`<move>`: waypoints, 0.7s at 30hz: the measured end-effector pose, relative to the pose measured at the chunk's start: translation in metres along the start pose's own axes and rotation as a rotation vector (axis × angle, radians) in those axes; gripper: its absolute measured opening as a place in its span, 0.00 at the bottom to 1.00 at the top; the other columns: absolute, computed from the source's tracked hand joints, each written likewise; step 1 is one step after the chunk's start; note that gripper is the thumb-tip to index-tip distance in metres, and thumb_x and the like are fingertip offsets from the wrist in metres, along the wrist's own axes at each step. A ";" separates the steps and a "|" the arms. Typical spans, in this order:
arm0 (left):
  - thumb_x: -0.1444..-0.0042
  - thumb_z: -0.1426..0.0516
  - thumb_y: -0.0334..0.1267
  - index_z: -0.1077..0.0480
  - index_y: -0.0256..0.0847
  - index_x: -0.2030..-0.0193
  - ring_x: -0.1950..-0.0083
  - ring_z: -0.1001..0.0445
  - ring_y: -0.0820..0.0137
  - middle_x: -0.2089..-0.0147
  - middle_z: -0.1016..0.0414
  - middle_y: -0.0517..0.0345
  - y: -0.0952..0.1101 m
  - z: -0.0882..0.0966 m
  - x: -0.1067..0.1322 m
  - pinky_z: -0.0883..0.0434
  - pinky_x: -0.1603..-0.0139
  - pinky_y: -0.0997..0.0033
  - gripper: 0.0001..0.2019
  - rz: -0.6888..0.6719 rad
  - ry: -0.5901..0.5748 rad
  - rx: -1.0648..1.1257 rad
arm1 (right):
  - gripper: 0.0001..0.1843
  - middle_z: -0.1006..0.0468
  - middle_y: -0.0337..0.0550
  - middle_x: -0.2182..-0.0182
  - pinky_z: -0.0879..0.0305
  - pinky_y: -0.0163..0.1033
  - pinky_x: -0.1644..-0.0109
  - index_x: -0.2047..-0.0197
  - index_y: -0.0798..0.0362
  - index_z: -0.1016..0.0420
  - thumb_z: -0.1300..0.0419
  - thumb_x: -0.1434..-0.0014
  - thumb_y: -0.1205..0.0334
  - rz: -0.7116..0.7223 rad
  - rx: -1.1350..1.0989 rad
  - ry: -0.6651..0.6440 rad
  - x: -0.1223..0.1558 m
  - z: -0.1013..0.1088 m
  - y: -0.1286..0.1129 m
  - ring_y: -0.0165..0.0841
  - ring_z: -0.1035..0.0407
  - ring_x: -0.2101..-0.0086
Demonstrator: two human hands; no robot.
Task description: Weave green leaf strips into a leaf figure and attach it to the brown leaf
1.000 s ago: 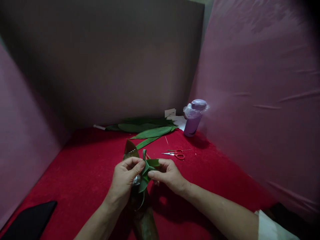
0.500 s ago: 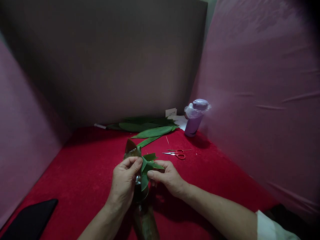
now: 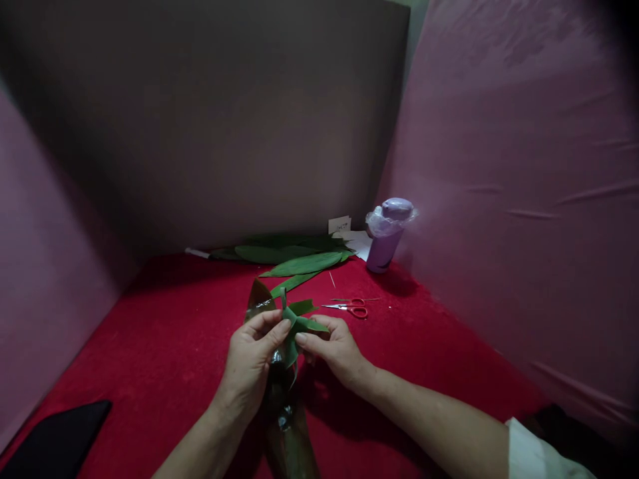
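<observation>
Between my two hands is a folded green leaf piece [image 3: 294, 326] with several pointed strips fanning outward. My left hand [image 3: 254, 356] pinches its left side between thumb and fingers. On its right side, my right hand [image 3: 337, 349] grips a strip, thumb on top and fingertips partly hidden behind. Below the leaf, a long glossy brown object [image 3: 292, 446] lies lengthwise on the red cloth, partly covered by my hands; its pointed far end shows above my left hand. I cannot tell exactly what it is.
Long green leaves [image 3: 299, 265] lie at the back of the red cloth [image 3: 190, 332]. Red-handled scissors [image 3: 357, 308] rest beyond my right hand. A purple cup [image 3: 384, 249] with clear plastic wrap stands back right, near a white card [image 3: 339, 225]. A black flat item [image 3: 57, 439] lies front left.
The leaf piece has turned slightly in my fingers, and a curled strip now stands up at its top. Both hands keep their pinch, shifted only a little. The view has drifted slightly.
</observation>
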State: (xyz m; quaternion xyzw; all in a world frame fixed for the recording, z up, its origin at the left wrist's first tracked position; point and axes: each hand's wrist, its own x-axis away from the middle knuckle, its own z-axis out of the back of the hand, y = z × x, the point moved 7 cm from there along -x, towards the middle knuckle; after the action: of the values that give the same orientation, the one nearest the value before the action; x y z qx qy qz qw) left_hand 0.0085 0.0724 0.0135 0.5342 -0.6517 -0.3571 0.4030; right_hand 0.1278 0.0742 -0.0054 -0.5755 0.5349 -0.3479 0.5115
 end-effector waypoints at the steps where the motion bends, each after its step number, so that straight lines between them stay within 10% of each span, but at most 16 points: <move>1: 0.58 0.34 0.34 0.27 0.34 0.64 0.73 0.26 0.73 0.70 0.23 0.55 0.000 -0.001 0.000 0.29 0.73 0.77 0.13 0.003 -0.005 0.003 | 0.10 0.34 0.33 0.83 0.45 0.30 0.77 0.72 0.58 0.29 0.37 0.50 0.59 0.007 0.000 0.001 0.000 0.000 0.000 0.23 0.41 0.81; 21: 0.60 0.35 0.31 0.28 0.34 0.70 0.77 0.25 0.69 0.74 0.23 0.53 -0.002 0.003 -0.004 0.28 0.77 0.73 0.09 0.051 0.007 0.114 | 0.13 0.31 0.35 0.80 0.42 0.29 0.78 0.72 0.58 0.28 0.36 0.51 0.55 -0.016 -0.118 -0.112 -0.002 -0.008 0.001 0.22 0.39 0.82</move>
State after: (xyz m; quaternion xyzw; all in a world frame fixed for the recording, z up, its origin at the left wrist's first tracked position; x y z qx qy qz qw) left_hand 0.0077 0.0763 0.0097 0.5407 -0.6829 -0.3072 0.3833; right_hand 0.1197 0.0746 -0.0039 -0.6273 0.5204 -0.2873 0.5031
